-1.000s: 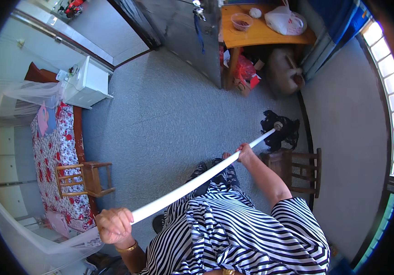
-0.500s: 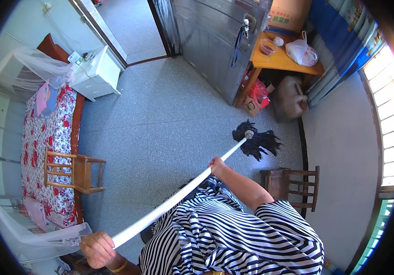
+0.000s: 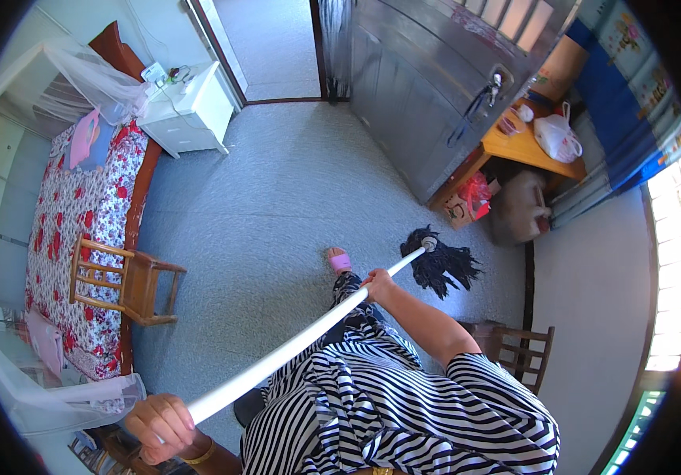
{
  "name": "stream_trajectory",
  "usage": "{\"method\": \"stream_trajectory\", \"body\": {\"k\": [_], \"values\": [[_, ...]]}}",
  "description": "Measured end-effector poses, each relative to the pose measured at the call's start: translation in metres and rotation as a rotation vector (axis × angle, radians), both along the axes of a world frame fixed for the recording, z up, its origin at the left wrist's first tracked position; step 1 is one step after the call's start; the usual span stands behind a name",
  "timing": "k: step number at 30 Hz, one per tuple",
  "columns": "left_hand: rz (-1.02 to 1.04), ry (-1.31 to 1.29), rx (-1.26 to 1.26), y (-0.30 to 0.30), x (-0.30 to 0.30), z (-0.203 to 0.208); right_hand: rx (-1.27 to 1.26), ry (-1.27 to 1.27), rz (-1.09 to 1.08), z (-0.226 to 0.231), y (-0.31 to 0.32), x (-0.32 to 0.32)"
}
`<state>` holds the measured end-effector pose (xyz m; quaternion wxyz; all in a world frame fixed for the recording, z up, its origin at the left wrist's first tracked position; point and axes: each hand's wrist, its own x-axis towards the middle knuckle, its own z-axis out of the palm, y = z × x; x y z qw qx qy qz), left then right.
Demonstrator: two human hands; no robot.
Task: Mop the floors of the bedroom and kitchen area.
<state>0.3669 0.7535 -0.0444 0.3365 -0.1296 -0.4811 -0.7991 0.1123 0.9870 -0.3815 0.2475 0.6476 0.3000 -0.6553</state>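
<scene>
A mop with a long white handle [image 3: 293,348] slants across my body from lower left to upper right. Its dark stringy head [image 3: 441,265] lies spread on the floor, in front of the wooden table and near the right wall. My left hand [image 3: 160,427] is closed round the top end of the handle, at the lower left. Farther down the shaft, my right hand [image 3: 377,285] grips it with the fingers wrapped round. My foot in a pink slipper [image 3: 339,260] shows on the floor, left of the mop head.
A wooden chair [image 3: 150,289] stands against the flowered bed [image 3: 79,206] on the left; another chair [image 3: 524,348] is by the right wall. An open grey door [image 3: 411,95] stands beside the wooden table [image 3: 506,146]. A red bag [image 3: 475,192] and a large jug [image 3: 517,207] sit below it.
A pink-slippered foot has come into view ahead of me. The room's furniture has shifted in the picture as my view moved. Both hands keep their hold on the mop.
</scene>
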Motion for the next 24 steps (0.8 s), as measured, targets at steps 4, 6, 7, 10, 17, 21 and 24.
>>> {"method": "stream_trajectory", "body": {"k": [4, 6, 7, 10, 17, 21, 24], "values": [[0.012, 0.026, 0.004, -0.030, -0.054, 0.002, -0.017, -0.029, -0.039, 0.017, -0.036, -0.052], [0.042, 0.064, 0.019, -0.045, -0.084, 0.007, -0.085, 0.088, -0.097, 0.063, -0.066, -0.078], [0.032, 0.054, -0.003, -0.052, -0.100, 0.012, -0.064, 0.050, -0.109, 0.067, -0.078, -0.094], [0.089, 0.109, 0.068, -0.055, -0.155, 0.028, -0.191, 0.019, -0.112, 0.005, -0.084, -0.138], [0.071, 0.031, 0.050, -0.086, -0.227, 0.037, -0.093, -0.041, 0.019, -0.003, -0.144, -0.220], [0.119, -0.070, -0.013, -0.090, -0.255, 0.030, -0.054, 0.009, 0.056, 0.016, -0.177, -0.257], [0.162, -0.128, -0.071, -0.089, -0.266, 0.025, -0.060, 0.068, 0.071, 0.016, -0.194, -0.280]]}}
